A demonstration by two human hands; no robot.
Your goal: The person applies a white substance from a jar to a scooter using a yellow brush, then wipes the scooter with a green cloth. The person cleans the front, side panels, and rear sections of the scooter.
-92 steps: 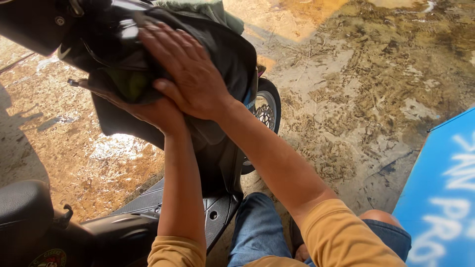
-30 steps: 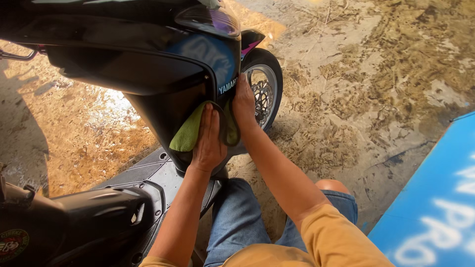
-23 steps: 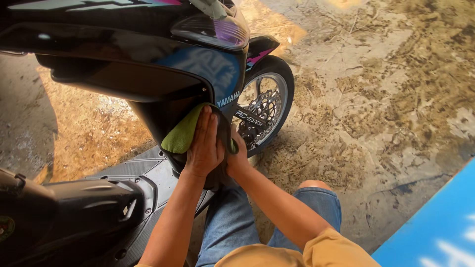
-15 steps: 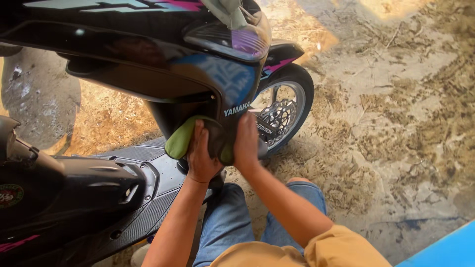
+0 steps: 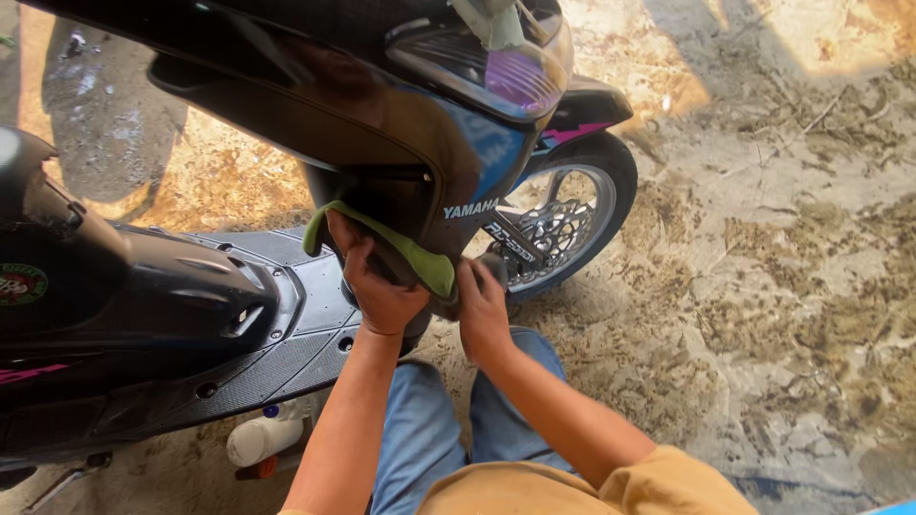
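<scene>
Round green sticker [image 5: 19,284], scooter's rear.

View: a single head-worn camera is used; no second view is given, so no overlap is shared.
Position: the scene is seen from above, behind the person's forearms, which enter from 6 o'clock.
Direction: the lens is tilted steeply down toward the glossy black scooter front panel [image 5: 382,143] at 12 o'clock.
Nearness: close range; the spoked front wheel [image 5: 563,224] is seen at 1 o'clock and the wet concrete ground [image 5: 782,286] at 3 o'clock.
</scene>
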